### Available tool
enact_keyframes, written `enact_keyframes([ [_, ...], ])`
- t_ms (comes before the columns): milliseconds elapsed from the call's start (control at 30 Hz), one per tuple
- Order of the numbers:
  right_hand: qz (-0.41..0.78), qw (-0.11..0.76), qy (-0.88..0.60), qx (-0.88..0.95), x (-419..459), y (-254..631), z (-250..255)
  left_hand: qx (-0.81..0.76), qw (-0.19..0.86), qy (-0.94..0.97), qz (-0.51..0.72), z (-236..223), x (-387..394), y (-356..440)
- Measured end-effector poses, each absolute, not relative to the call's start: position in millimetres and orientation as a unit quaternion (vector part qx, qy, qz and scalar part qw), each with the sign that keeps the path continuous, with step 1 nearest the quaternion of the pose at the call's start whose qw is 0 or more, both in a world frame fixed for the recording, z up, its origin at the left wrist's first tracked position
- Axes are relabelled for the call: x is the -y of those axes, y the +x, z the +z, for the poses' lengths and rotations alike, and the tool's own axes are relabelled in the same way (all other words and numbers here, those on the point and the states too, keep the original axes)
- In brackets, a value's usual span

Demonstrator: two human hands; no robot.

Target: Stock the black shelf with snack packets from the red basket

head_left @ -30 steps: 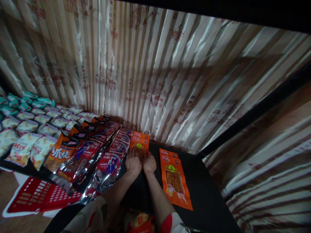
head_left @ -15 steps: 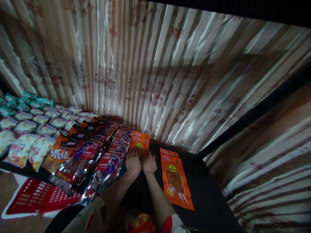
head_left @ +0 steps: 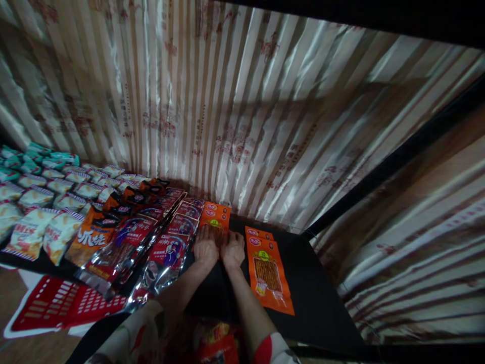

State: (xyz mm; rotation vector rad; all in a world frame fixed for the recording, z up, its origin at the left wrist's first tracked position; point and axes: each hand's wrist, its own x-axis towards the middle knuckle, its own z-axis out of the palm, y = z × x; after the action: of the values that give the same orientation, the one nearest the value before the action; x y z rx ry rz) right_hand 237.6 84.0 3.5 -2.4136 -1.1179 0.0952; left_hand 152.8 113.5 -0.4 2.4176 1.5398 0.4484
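Observation:
Both my hands are at an orange snack packet (head_left: 215,215) at the back of the black shelf, their thumbs close together. My left hand (head_left: 206,248) lies on the packet's lower part, fingers stretched out over its window. My right hand (head_left: 232,250) is at the packet's right edge, fingers bent around it; its fingertips are partly hidden. The packet's lower end is covered by my hands. Another orange packet (head_left: 268,273), with brown strips in its window, overlaps one behind it to the right. Dark red snack packets (head_left: 170,253) lie just left of my left hand.
Orange-black bags (head_left: 93,237), white snack bags (head_left: 28,230) and green bags (head_left: 32,159) fill the shelf (head_left: 318,288) leftward. A red basket (head_left: 60,306) is below at left. Pleated curtain (head_left: 242,111) hangs behind; a dark bar (head_left: 364,177) slants at right. More packets (head_left: 217,344) are below.
The view has shifted slightly, so most things sit a little further left. My hands stay at the same orange packet, with the right fingers slightly more raised.

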Motion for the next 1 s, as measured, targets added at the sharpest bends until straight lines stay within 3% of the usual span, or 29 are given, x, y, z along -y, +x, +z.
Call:
enact_keyframes([
  [200, -0.05, 0.257, -0.869, 0.421, -56.5, 263.2, 9.2, -0.47, 0.128, 0.853, 0.187, 15.6, -82.1, 162.4],
  [367, -0.088, 0.19, -0.913, 0.351, -10.9, 296.6, 12.5, -0.422, 0.216, 0.865, 0.167, 17.9, -36.5, 184.3],
  [533, -0.037, 0.143, -0.957, 0.249, 37.4, 318.6, 11.8, -0.42, 0.29, 0.851, 0.121, 13.1, 4.2, 203.8],
  [767, 0.041, 0.128, -0.959, 0.25, 69.5, 322.6, 12.1, -0.474, 0.365, 0.793, 0.119, 14.5, 24.5, 213.8],
  [1000, 0.029, 0.142, -0.959, 0.245, 74.5, 310.4, 14.8, -0.517, 0.432, 0.726, 0.139, 10.2, 24.9, 214.6],
])
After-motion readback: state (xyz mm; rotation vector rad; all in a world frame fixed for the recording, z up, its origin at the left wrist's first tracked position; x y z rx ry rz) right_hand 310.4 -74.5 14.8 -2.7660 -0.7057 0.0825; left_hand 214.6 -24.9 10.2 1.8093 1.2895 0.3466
